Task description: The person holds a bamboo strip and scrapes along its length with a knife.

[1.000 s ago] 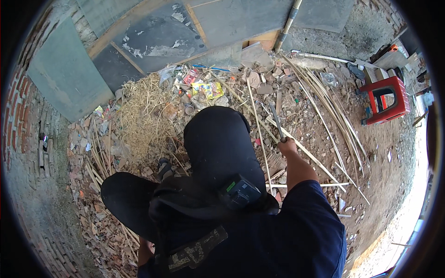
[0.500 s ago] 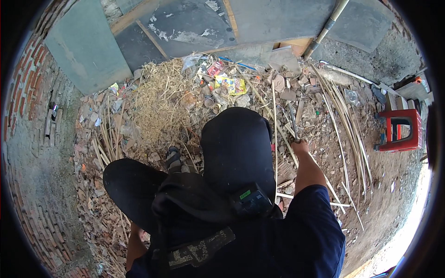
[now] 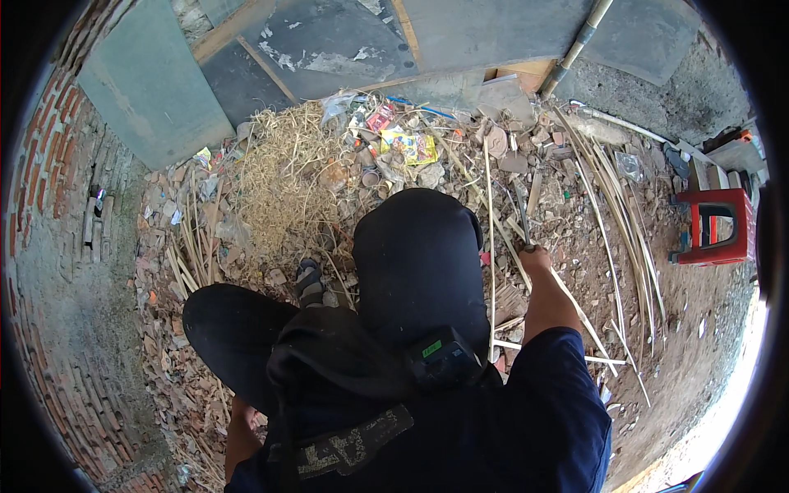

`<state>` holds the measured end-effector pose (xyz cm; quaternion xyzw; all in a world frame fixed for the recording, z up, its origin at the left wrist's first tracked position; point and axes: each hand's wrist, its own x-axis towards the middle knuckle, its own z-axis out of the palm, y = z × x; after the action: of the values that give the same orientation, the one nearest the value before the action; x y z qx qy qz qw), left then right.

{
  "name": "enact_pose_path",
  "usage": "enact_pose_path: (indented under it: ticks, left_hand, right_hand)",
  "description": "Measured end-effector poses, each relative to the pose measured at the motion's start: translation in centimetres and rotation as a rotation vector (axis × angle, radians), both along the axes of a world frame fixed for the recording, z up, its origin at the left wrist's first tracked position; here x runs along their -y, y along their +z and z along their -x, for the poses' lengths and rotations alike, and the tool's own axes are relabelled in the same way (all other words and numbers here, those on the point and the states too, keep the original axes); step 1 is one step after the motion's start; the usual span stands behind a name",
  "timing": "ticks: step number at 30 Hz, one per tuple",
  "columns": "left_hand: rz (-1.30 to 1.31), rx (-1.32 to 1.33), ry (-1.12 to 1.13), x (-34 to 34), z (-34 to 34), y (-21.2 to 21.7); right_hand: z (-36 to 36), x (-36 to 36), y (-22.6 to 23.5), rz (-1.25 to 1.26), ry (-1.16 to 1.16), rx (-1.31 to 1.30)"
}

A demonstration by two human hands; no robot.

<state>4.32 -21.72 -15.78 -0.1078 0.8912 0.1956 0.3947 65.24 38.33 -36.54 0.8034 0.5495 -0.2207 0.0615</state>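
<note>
On the right, my right hand is closed around the handle end of a long-bladed knife. Its narrow dark blade points away from me, low over the rubble. Beside it lie thin split bamboo strips, one just left of the hand and another running beneath the wrist. My left hand is down at the lower left, next to my folded thigh. Its fingers are mostly hidden by my leg and clothing, so what it touches cannot be made out.
A pile of pale shavings lies ahead, with a yellow wrapper near it. Long bamboo strips curve along the right, before a red plastic stool. Grey panels stand behind; a brick wall rises at left.
The view has shifted slightly, so the stool and strips appear a little farther right. Both hands keep nearly the same places, the knife still in my right hand.
</note>
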Motion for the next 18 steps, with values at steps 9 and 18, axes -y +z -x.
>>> enact_pose_path:
  ticks: [9,18]
  left_hand:
    - [0.027,0.042,0.017,-0.8,-0.1,-0.5]
    - [0.042,0.089,0.061,0.3,-0.3,-1.0]
  right_hand:
    - [-1.4,2.2,-0.6,0.084,0.054,-0.075]
    - [2.2,5.1,5.8,0.133,-0.069,0.043]
